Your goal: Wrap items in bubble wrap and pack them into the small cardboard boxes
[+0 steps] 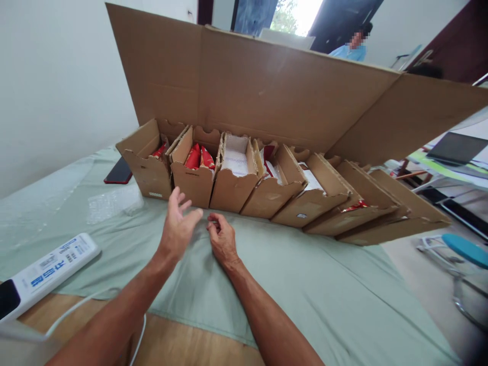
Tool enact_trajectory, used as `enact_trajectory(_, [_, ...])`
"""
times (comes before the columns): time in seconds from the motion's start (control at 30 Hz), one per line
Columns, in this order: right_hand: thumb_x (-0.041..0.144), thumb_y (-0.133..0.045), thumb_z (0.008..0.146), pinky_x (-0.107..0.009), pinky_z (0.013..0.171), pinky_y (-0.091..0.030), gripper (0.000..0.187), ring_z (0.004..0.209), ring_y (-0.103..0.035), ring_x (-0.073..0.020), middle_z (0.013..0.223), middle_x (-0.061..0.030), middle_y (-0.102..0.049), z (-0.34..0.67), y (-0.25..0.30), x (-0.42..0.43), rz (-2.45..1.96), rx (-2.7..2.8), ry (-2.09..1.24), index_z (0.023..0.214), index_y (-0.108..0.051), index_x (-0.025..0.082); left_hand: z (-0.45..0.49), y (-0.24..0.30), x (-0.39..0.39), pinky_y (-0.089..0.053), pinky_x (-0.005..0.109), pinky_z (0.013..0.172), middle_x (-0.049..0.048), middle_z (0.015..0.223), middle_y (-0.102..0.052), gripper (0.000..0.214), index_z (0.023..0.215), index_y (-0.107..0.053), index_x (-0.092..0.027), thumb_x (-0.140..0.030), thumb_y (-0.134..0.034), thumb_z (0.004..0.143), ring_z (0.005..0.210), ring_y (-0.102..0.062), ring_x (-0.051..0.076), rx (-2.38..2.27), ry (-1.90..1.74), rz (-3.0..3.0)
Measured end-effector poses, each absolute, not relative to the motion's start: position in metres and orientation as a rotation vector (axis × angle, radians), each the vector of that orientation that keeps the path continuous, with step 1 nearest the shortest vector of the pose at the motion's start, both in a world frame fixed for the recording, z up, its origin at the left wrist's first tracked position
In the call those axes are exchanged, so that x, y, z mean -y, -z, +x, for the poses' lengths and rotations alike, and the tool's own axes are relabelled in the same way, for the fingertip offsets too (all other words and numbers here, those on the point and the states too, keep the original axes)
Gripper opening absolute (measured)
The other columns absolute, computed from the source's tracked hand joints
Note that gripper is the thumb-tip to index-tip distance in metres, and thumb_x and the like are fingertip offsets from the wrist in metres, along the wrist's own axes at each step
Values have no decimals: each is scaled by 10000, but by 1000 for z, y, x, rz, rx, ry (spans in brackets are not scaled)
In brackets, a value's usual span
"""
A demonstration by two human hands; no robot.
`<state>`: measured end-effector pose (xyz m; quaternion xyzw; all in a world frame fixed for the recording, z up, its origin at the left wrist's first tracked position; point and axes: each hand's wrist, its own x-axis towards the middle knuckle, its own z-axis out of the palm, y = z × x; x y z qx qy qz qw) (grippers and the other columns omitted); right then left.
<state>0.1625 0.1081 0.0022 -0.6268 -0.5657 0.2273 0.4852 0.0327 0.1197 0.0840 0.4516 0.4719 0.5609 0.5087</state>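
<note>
The right hand (221, 238) rests on the green cloth (305, 274) near the middle of the worktop (190, 345), its fingers curled in against the thumb; whether they pinch anything I cannot tell. Just beside it, the left hand (178, 223) hovers above the cloth, fingers spread apart and holding nothing. Just beyond both hands, a row of open cardboard boxes (229, 190) runs along the far edge, and some hold red packets (194, 156). A white power strip (49, 272) lies at the left edge, and a dark phone (119, 172) lies toward the far left corner.
</note>
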Motion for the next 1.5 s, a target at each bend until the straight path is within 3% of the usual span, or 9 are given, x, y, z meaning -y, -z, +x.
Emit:
enact_trajectory(0.17, [295,-490,920,-296,758,-571,260,800,-722,-183,951,-71,-780,156,-27,-104,-1492,1425,-524,1062,-682,194,-8,-39,-26,-435,588,1153,122,1575,-488,695,1529,-446,-328,-234,-619,862,1451,-468,356,-1121,-1098,1991])
enact_trajectory(0.27, [310,-500,950,-278,762,-560,361,770,-717,-167,946,-52,-777,137,-73,-117,-1410,1594,-484,1258,-647,194,-33,-5,2,-489,581,1106,145,1597,-456,695,1515,-473,-285,-167,-609,843,1486,-411,385,-1240,-1075,2291])
enact_trajectory(0.37, [245,-511,949,-297,823,-537,563,793,-716,-177,908,-10,-774,104,-126,-149,-1431,1893,-362,1510,-471,228,-50,15,4,-491,566,1109,164,1617,-418,629,1499,-486,-234,-159,-582,882,1525,-344,383,-1387,-1127,2325])
enact_trajectory(0.47, [207,-547,937,-357,864,-522,680,880,-725,-242,926,-54,-776,70,-160,-191,-1633,2087,-181,1588,-354,193,-55,23,0,-485,562,1117,160,1624,-405,642,1534,-437,-240,-170,-573,911,1538,-321,372,-1457,-1176,2275])
enact_trajectory(0.63, [178,-515,962,-312,792,-503,278,878,-720,-248,926,-98,-768,39,-160,-230,-1806,2057,-104,1200,-658,182,-54,20,1,-462,585,1137,154,1656,-351,796,1641,-199,-289,-183,-550,934,1549,-306,358,-1480,-1242,2022])
enact_trajectory(0.9, [215,-489,967,-220,640,-439,162,669,-679,-162,727,7,-715,47,-145,-164,-1526,2006,-314,923,-642,241,-92,3,-9,-251,609,1259,80,1722,-224,800,1627,-210,-363,-388,-634,949,1573,-243,363,-1476,-1469,1140])
enact_trajectory(1.2, [199,-589,861,-214,537,-459,89,581,-664,-139,682,25,-728,121,-150,-56,-1401,1895,-502,881,-666,238,-91,-21,-8,-163,482,1306,24,1711,-278,660,1604,-301,-375,-463,-548,998,1582,-239,288,-1376,-1644,976])
enact_trajectory(1.43, [256,-634,785,-293,611,-590,97,620,-714,-183,742,-19,-759,239,-154,-4,-1565,1621,-473,852,-704,255,-59,-32,-6,-314,541,1245,65,1707,-268,809,1607,-258,-390,-436,-671,913,1568,-271,326,-1406,-1491,1124])
enact_trajectory(1.5, [274,-661,808,-304,634,-605,207,681,-737,-193,822,-41,-772,270,-148,10,-1567,1479,-480,1007,-718,263,-47,-33,-4,-402,566,1186,85,1691,-297,811,1604,-260,-392,-449,-668,905,1523,-361,353,-1405,-1387,1113])
